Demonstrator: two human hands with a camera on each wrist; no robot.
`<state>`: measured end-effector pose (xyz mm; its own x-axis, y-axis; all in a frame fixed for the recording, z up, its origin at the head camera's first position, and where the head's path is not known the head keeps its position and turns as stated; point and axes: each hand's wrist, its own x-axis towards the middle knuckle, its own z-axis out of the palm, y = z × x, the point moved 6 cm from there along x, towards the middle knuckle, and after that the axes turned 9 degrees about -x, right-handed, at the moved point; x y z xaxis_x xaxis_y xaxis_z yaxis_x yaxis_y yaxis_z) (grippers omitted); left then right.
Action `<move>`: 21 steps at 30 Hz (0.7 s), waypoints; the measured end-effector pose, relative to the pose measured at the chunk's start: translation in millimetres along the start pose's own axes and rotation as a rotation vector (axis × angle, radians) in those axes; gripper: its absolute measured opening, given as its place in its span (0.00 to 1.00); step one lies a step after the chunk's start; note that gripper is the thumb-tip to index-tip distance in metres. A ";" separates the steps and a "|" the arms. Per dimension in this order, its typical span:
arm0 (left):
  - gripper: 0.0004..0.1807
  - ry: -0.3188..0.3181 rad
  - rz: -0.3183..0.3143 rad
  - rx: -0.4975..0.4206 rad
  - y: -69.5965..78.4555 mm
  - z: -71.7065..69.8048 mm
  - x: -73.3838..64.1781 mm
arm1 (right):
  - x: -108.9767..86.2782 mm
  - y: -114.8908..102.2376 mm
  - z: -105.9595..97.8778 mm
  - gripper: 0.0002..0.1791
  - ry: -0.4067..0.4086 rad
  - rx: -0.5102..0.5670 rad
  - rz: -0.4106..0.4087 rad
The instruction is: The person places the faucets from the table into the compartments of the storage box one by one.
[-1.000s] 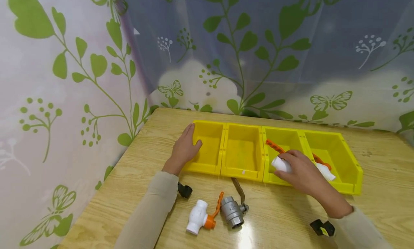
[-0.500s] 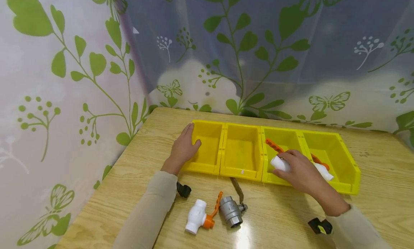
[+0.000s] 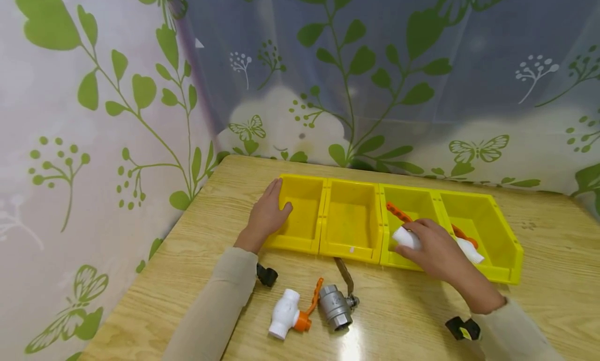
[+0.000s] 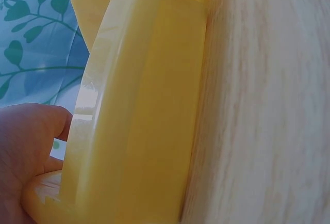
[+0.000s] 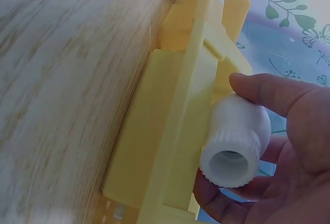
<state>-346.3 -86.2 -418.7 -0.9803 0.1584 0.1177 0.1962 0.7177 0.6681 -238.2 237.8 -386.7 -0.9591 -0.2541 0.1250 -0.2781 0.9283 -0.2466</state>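
My left hand (image 3: 267, 215) grips the left side wall of the leftmost yellow bin (image 3: 300, 245), its thumb reaching over the inside. In the left wrist view that hand (image 4: 31, 157) shows only partly, behind the bin's front. On the right, my right hand (image 3: 433, 246) holds a white plastic ball valve (image 3: 407, 239) over the third bin (image 3: 398, 259); the valve's orange lever (image 3: 398, 212) points up and left. The right wrist view shows the valve's round ribbed opening (image 5: 230, 164) between thumb and fingers. Another white valve (image 3: 470, 249) with an orange lever lies in the rightmost bin (image 3: 508, 275).
On the wooden table (image 3: 394, 324), in front of the bins, lie a white ball valve (image 3: 284, 315) with an orange lever and a metal ball valve (image 3: 335, 307). Black clips (image 3: 267, 275) show by each wrist. Patterned cloth (image 3: 300, 90) hangs behind and left.
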 end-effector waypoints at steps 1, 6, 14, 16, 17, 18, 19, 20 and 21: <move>0.38 -0.001 -0.002 -0.002 -0.1 0.1 0.1 | 0.3 0.2 0.3 0.31 -0.001 0.001 0.003; 0.38 -0.003 -0.008 -0.001 -0.6 0.2 0.1 | 1.6 0.8 1.9 0.31 -0.003 0.005 0.023; 0.38 0.007 0.002 -0.010 0.0 0.0 -0.4 | 3.3 0.9 3.7 0.32 -0.009 -0.002 0.039; 0.37 0.010 0.005 -0.011 0.2 -0.3 -0.6 | 3.7 0.7 3.7 0.32 -0.006 -0.004 0.038; 0.37 0.012 0.005 -0.012 0.1 -0.5 -0.7 | 3.8 0.6 3.8 0.32 -0.005 -0.002 0.037; 0.37 0.013 0.005 -0.011 -0.4 -0.4 -0.6 | 3.8 0.5 4.0 0.32 -0.005 0.000 0.036; 0.37 0.014 0.003 -0.012 -0.9 -0.3 -0.6 | 3.7 0.3 4.1 0.32 -0.005 0.002 0.036; 0.37 0.015 0.002 -0.012 -1.2 -0.2 -0.7 | 3.7 0.2 4.5 0.32 -0.006 0.004 0.036; 0.37 0.014 0.000 -0.011 -1.7 0.1 -0.7 | 3.7 0.2 5.0 0.32 -0.007 0.006 0.035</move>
<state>-346.0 -87.4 -420.0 -0.9805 0.1491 0.1279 0.1962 0.7103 0.6761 -242.1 235.7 -391.1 -0.9687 -0.2231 0.1091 -0.2443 0.9351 -0.2566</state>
